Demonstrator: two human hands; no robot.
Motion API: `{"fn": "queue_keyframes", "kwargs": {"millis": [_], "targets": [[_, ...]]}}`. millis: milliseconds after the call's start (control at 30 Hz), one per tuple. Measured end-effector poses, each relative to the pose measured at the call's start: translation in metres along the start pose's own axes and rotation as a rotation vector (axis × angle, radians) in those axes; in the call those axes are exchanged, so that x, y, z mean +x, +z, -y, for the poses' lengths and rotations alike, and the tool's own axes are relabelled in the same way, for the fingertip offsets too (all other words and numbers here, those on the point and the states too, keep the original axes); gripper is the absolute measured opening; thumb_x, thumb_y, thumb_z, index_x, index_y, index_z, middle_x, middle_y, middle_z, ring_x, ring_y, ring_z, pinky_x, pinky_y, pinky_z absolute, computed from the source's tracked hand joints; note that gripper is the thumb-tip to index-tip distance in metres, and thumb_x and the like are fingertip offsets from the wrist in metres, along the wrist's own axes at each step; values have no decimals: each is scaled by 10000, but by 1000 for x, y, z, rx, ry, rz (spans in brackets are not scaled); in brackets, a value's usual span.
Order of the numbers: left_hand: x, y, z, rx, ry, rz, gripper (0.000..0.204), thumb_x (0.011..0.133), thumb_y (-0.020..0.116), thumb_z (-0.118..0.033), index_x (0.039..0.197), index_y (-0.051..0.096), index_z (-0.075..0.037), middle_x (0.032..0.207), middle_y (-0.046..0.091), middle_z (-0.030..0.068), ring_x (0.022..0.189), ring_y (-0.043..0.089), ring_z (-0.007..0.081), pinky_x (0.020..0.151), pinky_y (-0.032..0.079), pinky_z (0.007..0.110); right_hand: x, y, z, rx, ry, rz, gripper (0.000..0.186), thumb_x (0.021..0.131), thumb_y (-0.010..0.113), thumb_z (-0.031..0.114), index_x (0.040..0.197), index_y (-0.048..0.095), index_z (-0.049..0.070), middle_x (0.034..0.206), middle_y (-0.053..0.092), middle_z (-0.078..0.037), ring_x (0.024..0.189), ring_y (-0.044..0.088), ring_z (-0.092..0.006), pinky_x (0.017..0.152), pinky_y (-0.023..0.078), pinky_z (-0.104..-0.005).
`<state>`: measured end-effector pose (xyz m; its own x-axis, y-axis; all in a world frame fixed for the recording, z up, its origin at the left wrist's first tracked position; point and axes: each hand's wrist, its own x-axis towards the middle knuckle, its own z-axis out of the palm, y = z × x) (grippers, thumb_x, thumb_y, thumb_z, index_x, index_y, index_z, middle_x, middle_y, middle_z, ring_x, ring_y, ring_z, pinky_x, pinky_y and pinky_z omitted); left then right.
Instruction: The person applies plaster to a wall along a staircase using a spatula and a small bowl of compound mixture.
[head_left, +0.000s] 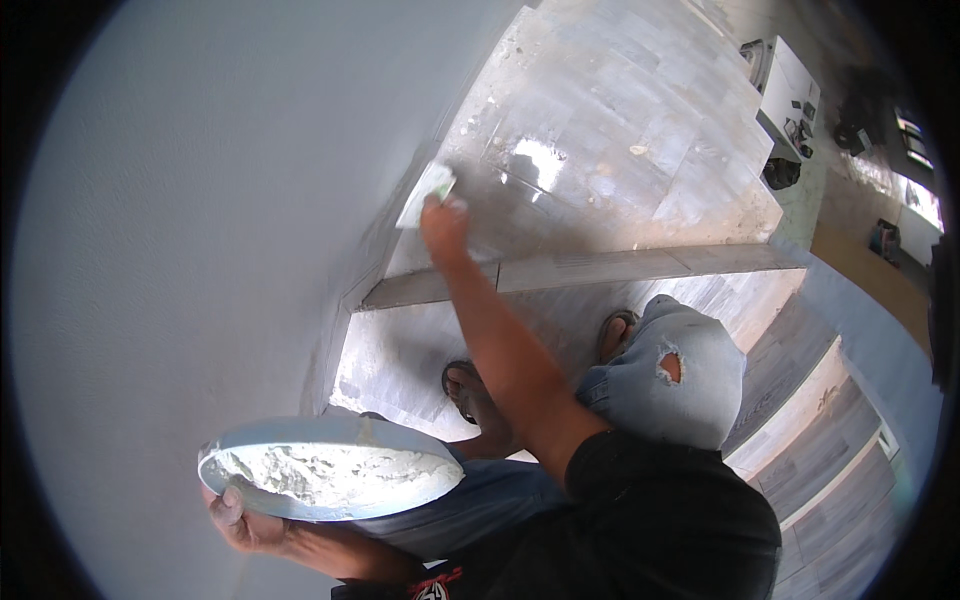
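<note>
My left hand (243, 522) grips the rim of a light blue basin (330, 430), thumb over the edge. White putty (340, 478) lies inside in rough lumps, and the basin is tilted toward me. Stretched out ahead, my right hand (444, 228) is closed on a flat, pale scraper (425, 198), slightly blurred. The scraper is at the foot of the grey wall (220, 220), where it meets the raised tiled floor; whether its edge touches the wall I cannot tell.
Below the raised floor (600, 130), a step edge (580, 268) runs across in front of my sandalled feet (462, 388). More stairs (830, 440) descend at the right. A white table (790, 90) with small items stands at the far right.
</note>
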<state>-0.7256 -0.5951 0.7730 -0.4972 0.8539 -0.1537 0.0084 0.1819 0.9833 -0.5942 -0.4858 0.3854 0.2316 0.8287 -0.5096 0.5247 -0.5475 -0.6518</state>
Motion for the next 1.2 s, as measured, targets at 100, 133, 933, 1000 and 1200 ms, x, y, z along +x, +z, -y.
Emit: {"fn": "queue_keyframes", "kwargs": {"millis": [100,133,933,1000,1200], "targets": [[3,4,3,61,28,-19,489,716,595,-196,1061,509,140,936,599,241,792,624,264,707,514,313,-9,26,20,369,134,-112,214,800,479,167,828,609,0,807,624,-210,815,603,-358,728,462,-440],[4,2,5,75,40,-22,488,718,594,-197,1061,509,140,940,599,243,798,623,265,711,513,314,-4,35,27,370,104,-157,219,797,480,171,800,605,-9,776,622,-213,796,606,-362,720,464,-443],[-2,-10,7,78,13,-78,544,729,559,-226,1149,475,110,1034,571,211,899,591,261,780,483,323,63,-4,-29,345,60,47,256,822,525,196,992,577,11,989,592,-217,939,575,-322,822,423,-424],[-7,-22,5,127,29,-85,544,728,561,-226,1149,476,107,1037,570,210,903,591,261,782,483,322,38,-42,2,574,195,8,257,843,484,205,987,592,20,983,595,-224,935,577,-327,819,425,-419],[3,-11,3,80,18,47,541,733,557,-235,1134,482,119,1031,574,211,895,590,261,779,478,320,40,-6,-39,-91,-59,-19,278,836,466,210,947,610,-1,998,605,-238,942,567,-381,810,428,-442]]}}
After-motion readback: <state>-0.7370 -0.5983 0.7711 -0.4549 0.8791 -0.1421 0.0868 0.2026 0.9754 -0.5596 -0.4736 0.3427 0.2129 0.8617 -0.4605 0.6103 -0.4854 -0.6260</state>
